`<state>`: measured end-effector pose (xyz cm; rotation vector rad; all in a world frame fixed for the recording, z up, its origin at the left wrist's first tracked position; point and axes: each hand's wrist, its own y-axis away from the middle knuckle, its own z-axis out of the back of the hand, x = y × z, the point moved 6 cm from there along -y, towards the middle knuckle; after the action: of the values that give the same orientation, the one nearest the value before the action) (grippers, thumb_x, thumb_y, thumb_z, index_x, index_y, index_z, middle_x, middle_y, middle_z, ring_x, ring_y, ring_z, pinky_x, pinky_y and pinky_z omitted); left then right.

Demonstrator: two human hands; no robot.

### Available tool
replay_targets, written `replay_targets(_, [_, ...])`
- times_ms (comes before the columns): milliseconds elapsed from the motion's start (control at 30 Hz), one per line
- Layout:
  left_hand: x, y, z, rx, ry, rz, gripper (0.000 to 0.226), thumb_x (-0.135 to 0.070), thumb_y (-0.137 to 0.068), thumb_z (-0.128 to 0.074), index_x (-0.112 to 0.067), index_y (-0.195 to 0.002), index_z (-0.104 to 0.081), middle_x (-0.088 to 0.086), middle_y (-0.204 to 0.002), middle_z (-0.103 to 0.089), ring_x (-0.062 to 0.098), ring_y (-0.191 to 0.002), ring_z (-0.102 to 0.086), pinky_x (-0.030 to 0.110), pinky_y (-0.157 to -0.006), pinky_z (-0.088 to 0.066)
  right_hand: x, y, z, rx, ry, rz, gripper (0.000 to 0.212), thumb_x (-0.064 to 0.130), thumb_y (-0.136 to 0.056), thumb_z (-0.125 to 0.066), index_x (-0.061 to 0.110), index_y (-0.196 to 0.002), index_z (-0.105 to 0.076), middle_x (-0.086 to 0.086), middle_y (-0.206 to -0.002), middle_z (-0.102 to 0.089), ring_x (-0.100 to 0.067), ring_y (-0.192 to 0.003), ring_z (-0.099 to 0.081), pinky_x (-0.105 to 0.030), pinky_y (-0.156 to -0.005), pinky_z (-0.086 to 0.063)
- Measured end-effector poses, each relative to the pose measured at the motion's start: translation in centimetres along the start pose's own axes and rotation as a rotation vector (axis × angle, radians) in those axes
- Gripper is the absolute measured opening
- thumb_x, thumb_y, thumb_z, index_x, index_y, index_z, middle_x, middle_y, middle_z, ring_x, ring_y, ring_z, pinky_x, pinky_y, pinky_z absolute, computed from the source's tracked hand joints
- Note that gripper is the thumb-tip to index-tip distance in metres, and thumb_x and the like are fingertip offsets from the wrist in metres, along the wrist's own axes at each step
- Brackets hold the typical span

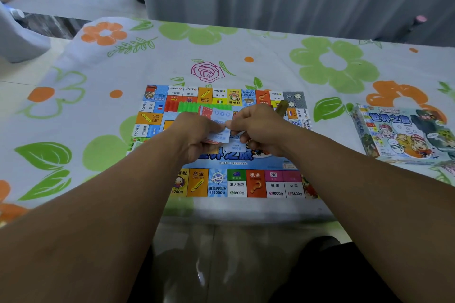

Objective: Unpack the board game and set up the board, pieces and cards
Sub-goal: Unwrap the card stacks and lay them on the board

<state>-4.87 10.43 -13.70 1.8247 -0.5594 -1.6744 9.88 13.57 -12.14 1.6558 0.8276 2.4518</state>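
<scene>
Your board (216, 183) has a blue centre ringed by orange, red, green and white squares; your cards (222, 118) are pale blue; the tablecloth (270, 69) is white with green and orange flowers and one pink rose

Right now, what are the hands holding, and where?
Light-blue cards over the board: the left hand grips the stack's left side, the right hand pinches a card's right edge.

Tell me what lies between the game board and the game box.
Head view: only bare flowered tablecloth separates the game board from the game box.
</scene>
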Motion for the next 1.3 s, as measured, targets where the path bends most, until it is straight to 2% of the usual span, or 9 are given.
replay_targets(100, [-0.1,0.0,0.2,-0.003,0.058,0.01,0.018,0.0,-0.092,-0.065,-0.001,-0.11,-0.063,0.017,-0.105,-0.073,0.028,-0.088,-0.073,0.036,-0.063,-0.061,0.0,-0.2,0.3,-0.018,-0.027,-0.012,0.012,0.013,-0.093,-0.071,0.003,-0.089,-0.065,-0.016,-0.086,-0.067,-0.013,-0.051,-0.055,-0.023,-0.043,-0.039])
replay_targets(233, [-0.2,0.0,0.8,-0.035,0.133,0.014,0.016,0.001,-0.097,-0.052,-0.005,-0.11,-0.056,0.016,-0.103,-0.073,0.029,-0.089,-0.074,0.045,-0.078,-0.061,-0.5,-0.2,1.3,-0.023,-0.034,-0.091,0.015,0.012,-0.094,-0.069,-0.003,-0.095,-0.067,-0.013,-0.075,-0.065,-0.012,-0.047,-0.05,-0.023,-0.044,-0.036])
replay_targets(367, [-0.5,0.5,1.0,-0.02,0.161,0.012,0.034,0.003,-0.094,-0.04,-0.001,-0.126,-0.051,0.012,-0.079,-0.065,0.018,-0.058,-0.062,0.032,-0.059,-0.053,-1.5,0.0,2.0,-0.022,0.087,-0.159,0.017,0.012,-0.092,-0.071,-0.004,-0.086,-0.069,-0.008,-0.06,-0.063,-0.013,-0.045,-0.049,-0.021,-0.041,-0.034])
replay_targets(533, [-0.5,0.4,1.1,-0.035,0.138,-0.009,0.031,0.004,-0.096,-0.038,0.002,-0.121,-0.056,0.016,-0.088,-0.068,0.026,-0.074,-0.064,0.042,-0.08,-0.056,-1.8,0.0,2.2,-0.058,0.161,-0.153,0.021,0.015,-0.091,-0.073,-0.001,-0.08,-0.066,-0.003,-0.053,-0.062,-0.01,-0.041,-0.048,-0.02,-0.04,-0.034])
replay_targets(667, [-0.5,0.1,0.7,-0.053,0.136,0.004,0.017,0.007,-0.098,-0.045,-0.002,-0.11,-0.052,0.018,-0.098,-0.071,0.029,-0.083,-0.07,0.049,-0.087,-0.059,-1.9,0.0,2.5,-0.096,0.162,-0.15,0.02,0.015,-0.091,-0.074,0.001,-0.082,-0.063,-0.004,-0.054,-0.056,-0.011,-0.04,-0.046,-0.019,-0.041,-0.034])
replay_targets(900, [-0.1,-0.5,-0.6,-0.03,0.046,0.014,0.032,0.003,-0.095,-0.058,0.001,-0.126,-0.052,0.018,-0.107,-0.069,0.026,-0.084,-0.07,0.03,-0.048,-0.055,-0.7,0.4,1.6,0.022,0.01,-0.033,0.025,0.026,-0.097,-0.067,0.001,-0.096,-0.065,-0.011,-0.08,-0.066,-0.013,-0.052,-0.052,-0.022,-0.043,-0.037])
replay_targets(1067, [0.0,-0.7,-2.4,0.024,0.059,0.009,0.022,0.003,-0.095,-0.058,0.002,-0.117,-0.056,0.017,-0.099,-0.072,0.021,-0.068,-0.075,0.03,-0.052,-0.057,-1.1,0.6,1.9,0.038,0.019,-0.036,0.019,0.016,-0.093,-0.069,0.0,-0.084,-0.069,-0.01,-0.064,-0.064,-0.017,-0.055,-0.055,-0.024,-0.043,-0.041])
replay_targets(1167, [0.0,-0.9,-3.3,0.046,0.046,0.003,0.026,0.001,-0.095,-0.06,0.002,-0.121,-0.056,0.019,-0.106,-0.072,0.029,-0.087,-0.075,0.039,-0.068,-0.062,-1.4,0.6,2.7,0.012,-0.012,-0.049,0.017,0.012,-0.093,-0.068,0.001,-0.08,-0.069,-0.011,-0.063,-0.063,-0.018,-0.054,-0.055,-0.025,-0.044,-0.042])
replay_targets(1300, [0.1,-0.9,-4.2,0.063,0.07,0.0,0.023,0.001,-0.096,-0.059,0.004,-0.119,-0.058,0.02,-0.112,-0.069,0.031,-0.095,-0.071,0.037,-0.061,-0.06,-1.9,0.8,4.7,-0.046,-0.044,-0.082,0.012,0.009,-0.09,-0.069,0.003,-0.08,-0.066,-0.012,-0.07,-0.066,-0.016,-0.053,-0.057,-0.023,-0.044,-0.038])
